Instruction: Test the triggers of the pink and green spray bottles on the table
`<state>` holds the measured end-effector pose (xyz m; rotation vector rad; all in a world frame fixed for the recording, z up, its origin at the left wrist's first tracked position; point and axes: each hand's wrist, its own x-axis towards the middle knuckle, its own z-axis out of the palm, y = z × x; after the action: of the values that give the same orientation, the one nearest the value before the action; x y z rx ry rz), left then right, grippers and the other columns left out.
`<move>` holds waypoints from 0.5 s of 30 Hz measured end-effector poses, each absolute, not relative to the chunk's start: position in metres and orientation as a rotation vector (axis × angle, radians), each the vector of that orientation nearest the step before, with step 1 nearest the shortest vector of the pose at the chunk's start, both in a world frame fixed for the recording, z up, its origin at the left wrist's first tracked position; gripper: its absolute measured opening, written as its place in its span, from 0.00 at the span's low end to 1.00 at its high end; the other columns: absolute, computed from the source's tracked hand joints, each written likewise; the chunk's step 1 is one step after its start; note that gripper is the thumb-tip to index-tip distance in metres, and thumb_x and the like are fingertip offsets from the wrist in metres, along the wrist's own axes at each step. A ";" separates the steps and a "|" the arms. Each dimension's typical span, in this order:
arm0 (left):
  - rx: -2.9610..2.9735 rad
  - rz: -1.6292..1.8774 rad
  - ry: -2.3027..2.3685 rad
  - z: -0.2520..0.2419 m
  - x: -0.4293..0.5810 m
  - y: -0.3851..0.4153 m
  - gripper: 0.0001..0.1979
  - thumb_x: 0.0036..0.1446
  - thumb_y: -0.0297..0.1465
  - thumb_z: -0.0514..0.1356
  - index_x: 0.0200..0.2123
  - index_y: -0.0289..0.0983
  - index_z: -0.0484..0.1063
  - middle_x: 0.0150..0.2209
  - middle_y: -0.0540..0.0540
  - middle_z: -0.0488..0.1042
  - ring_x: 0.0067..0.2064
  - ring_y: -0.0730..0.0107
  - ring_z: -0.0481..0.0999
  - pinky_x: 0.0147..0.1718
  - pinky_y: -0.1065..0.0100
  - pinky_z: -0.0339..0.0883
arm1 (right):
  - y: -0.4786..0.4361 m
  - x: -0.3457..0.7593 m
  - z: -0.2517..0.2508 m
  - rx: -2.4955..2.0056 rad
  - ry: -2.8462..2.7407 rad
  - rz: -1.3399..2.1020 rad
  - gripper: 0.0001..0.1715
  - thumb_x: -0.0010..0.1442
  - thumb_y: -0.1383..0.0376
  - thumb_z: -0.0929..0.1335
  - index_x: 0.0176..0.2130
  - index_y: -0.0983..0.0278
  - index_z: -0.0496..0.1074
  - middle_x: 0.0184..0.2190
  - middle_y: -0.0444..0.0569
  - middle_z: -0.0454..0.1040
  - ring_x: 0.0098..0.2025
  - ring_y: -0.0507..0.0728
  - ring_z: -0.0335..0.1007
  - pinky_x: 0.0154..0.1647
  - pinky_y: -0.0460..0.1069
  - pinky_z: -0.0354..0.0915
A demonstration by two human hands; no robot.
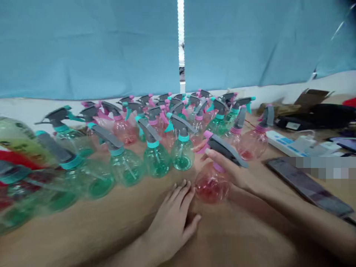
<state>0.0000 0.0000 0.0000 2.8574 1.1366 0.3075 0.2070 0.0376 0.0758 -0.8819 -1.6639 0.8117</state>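
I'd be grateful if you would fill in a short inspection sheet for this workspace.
Surface: brown table, bare along its near side.
Job's things: many green spray bottles and pink ones; the near pink bottle stands between the hands.
Clutter: phone and power strip at right, dark items beyond.
Hands: left hand lies palm down beside the near pink bottle; right hand is at its spray head, grip unclear.
Cables: white cable by the power strip.
Surroundings: blue sheet behind, with a bright vertical strip.
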 end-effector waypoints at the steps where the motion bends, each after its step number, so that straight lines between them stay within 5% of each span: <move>1: 2.852 0.303 1.134 0.001 0.000 0.001 0.28 0.63 0.36 0.56 0.62 0.28 0.57 0.64 0.34 0.58 0.64 0.52 0.58 0.59 0.48 0.57 | 0.039 0.206 0.075 -0.884 -1.677 0.816 0.11 0.63 0.54 0.64 0.35 0.57 0.68 0.29 0.41 0.64 0.32 0.52 0.61 0.35 0.48 0.58; 15: 2.863 0.340 1.090 0.006 0.001 0.002 0.25 0.62 0.36 0.56 0.59 0.28 0.61 0.62 0.35 0.61 0.63 0.52 0.59 0.59 0.49 0.55 | 0.042 0.204 0.074 -0.893 -1.671 0.817 0.10 0.63 0.55 0.65 0.38 0.57 0.70 0.34 0.42 0.70 0.38 0.53 0.66 0.41 0.48 0.62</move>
<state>0.0010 0.0024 0.0058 2.8634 1.0902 0.3405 0.2043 0.0422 0.0740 -0.8934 -1.6713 0.8167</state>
